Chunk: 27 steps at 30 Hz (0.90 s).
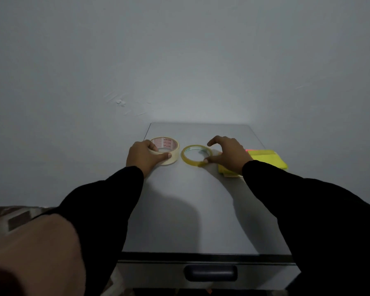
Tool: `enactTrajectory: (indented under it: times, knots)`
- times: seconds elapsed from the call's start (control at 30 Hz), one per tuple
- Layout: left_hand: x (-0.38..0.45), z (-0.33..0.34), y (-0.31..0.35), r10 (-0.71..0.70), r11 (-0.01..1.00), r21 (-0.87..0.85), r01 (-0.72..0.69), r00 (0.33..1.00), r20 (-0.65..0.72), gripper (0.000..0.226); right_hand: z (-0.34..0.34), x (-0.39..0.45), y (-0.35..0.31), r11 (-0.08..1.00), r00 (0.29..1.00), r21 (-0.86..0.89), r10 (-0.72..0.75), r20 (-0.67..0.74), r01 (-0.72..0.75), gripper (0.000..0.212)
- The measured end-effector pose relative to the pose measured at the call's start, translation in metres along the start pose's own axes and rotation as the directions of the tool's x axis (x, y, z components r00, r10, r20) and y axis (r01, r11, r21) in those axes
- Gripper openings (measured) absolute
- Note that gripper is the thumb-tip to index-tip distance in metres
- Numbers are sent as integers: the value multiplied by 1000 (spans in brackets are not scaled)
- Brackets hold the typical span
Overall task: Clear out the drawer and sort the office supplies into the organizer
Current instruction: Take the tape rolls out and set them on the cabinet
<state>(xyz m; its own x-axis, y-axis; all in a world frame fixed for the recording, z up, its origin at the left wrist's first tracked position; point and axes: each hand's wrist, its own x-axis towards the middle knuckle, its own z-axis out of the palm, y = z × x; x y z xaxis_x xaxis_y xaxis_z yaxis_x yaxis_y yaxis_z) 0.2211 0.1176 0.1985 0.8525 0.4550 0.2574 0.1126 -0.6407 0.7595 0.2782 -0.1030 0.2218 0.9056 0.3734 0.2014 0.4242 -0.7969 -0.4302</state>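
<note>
Hands on the grey cabinet top (201, 210): left hand (141, 155) grips the cream masking tape roll (169, 148); right hand (229, 153), fingers curled, pinches the thin yellow tape ring (187, 157) just beside it. Yellow sticky notes (269, 159) lie partly under the right wrist. Drawer handle (210, 273) at the near edge.

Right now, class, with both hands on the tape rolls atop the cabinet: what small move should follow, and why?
Probably lift both rolls: the left hand grips the masking tape, the right hand pinches the clear tape, and no organizer is in view.
</note>
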Motion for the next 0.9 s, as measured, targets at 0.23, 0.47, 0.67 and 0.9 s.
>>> enactTrajectory:
  times: [0.23,0.47,0.67,0.9]
  knots:
    - [0,16,0,-47,999,12,47,999,-4,38,-11,-25,-1,995,997,65,-70,-26,72,50]
    - [-27,-3,16,-38,999,22,37,997,61,74,-24,-54,-9,995,997,71,-62,-52,66,48]
    - [-95,-39,30,-2,993,-113,16,993,121,71,-35,-107,-18,957,997,278,-79,-27,83,35]
    - [-206,-77,15,53,961,-275,-6,986,161,38,-30,-215,-29,936,990,340,-122,69,92,22]
